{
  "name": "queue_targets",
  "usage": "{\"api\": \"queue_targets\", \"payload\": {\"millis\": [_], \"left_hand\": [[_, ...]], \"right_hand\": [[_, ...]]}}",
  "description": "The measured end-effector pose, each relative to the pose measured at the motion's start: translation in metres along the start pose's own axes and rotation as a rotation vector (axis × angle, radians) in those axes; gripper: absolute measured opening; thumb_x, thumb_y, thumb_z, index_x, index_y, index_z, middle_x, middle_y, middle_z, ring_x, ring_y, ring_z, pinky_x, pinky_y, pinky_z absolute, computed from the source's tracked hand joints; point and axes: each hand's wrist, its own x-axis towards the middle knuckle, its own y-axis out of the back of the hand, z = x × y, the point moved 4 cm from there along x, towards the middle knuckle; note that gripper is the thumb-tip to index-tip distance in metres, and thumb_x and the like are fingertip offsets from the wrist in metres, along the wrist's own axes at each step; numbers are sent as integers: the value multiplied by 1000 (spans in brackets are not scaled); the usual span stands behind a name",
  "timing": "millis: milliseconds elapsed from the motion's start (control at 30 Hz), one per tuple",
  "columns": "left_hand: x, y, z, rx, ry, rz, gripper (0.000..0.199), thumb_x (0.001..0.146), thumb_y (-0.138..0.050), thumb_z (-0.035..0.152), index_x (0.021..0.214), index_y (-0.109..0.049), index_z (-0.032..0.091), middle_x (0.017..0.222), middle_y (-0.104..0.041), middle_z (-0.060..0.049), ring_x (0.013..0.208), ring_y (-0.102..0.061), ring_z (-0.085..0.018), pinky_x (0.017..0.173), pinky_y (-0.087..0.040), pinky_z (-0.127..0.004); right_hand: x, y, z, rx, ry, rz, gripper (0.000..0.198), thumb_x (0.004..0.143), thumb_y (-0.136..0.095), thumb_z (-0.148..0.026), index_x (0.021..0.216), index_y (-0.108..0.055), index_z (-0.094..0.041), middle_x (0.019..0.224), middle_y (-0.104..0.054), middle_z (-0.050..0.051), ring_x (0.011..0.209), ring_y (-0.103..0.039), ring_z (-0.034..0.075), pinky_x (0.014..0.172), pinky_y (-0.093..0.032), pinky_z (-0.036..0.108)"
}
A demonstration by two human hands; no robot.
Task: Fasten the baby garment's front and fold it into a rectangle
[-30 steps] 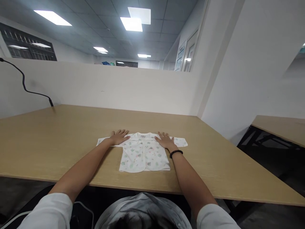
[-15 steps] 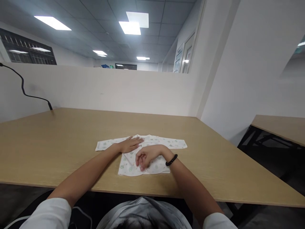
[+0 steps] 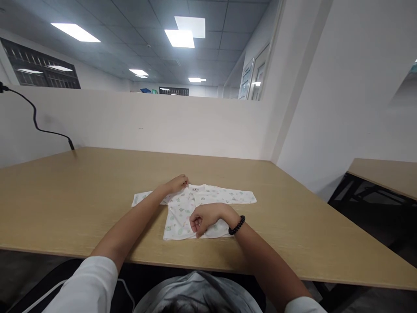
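Note:
A small white long-sleeved baby shirt [image 3: 179, 217] with green and pink prints lies spread flat on the wooden table, sleeves out to both sides. At its neckline, my left hand [image 3: 178, 183] is closed, the fingertips pinching the collar edge beside the label. My right hand [image 3: 206, 216], with a black beaded bracelet [image 3: 237, 225] at the wrist, is curled over the lower front of the shirt. Its thumb and fingers pinch the cloth close to the bottom hem. My left forearm crosses over part of the left sleeve and hides it.
The wooden table [image 3: 107, 182] reaches back to a white partition [image 3: 169, 126]. A black gooseneck cable [image 3: 35, 119] rises at the far left. Another table [image 3: 384, 174] stands to the right, and the near table edge runs just before my body.
My left hand has gone from lying flat on the shirt's chest up to the neckline and closed there. My right hand has shifted slightly right and down, its fingers drawn together.

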Motion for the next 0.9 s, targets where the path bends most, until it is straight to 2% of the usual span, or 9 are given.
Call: {"api": "queue_targets", "payload": {"millis": [133,300,433,667,733,833,900], "left_hand": [[-2,-5,-6,-65,55,40,17,85,-44,27,84,-59,19,89,-65,-8,87,-58,-22,83,-47,-35],[-5,-8,-11,-130,92,21,23,80,-53,37,90,-60,18,93,-69,-8,84,-60,-22,75,-47,-31],[-5,-7,-11,-82,156,37,21,79,-51,39,80,-57,19,85,-68,-7,81,-60,-22,72,-46,-31],[-11,-3,-8,-119,235,124,25,89,-39,41,83,-52,21,82,-66,-4,81,-59,-22,71,-45,-31],[-11,-5,-8,-89,245,108,24,90,-39,39,85,-53,21,84,-66,-5,83,-59,-23,72,-45,-31],[-12,-7,-6,2,240,55,24,90,-42,39,95,-56,20,94,-67,-9,89,-61,-25,77,-45,-33],[-13,-7,-6,70,262,37,30,91,-43,41,105,-56,18,105,-65,-13,97,-60,-28,83,-45,-36]], "right_hand": [[-4,8,-1,96,90,36,17,70,-74,-21,82,-65,-14,68,-59,-4,65,-52,10,59,-40,20],[-13,18,-6,180,177,110,20,70,-75,-23,84,-64,-14,72,-59,-2,67,-52,9,62,-41,20],[-14,18,-6,163,168,88,20,69,-75,-23,83,-64,-14,69,-56,-3,66,-50,9,60,-39,19],[4,1,7,100,80,-19,20,65,-78,-21,78,-65,-14,65,-55,-6,64,-49,9,56,-36,19],[6,-3,6,105,59,-37,27,63,-81,-24,83,-66,-14,68,-57,-5,64,-51,9,58,-37,19],[1,-3,-2,154,90,-67,45,61,-85,-29,100,-67,-16,80,-61,-3,67,-54,8,61,-41,19],[-4,4,-5,210,144,-35,49,67,-81,-33,110,-64,-17,87,-63,0,68,-56,9,63,-43,20]]}}
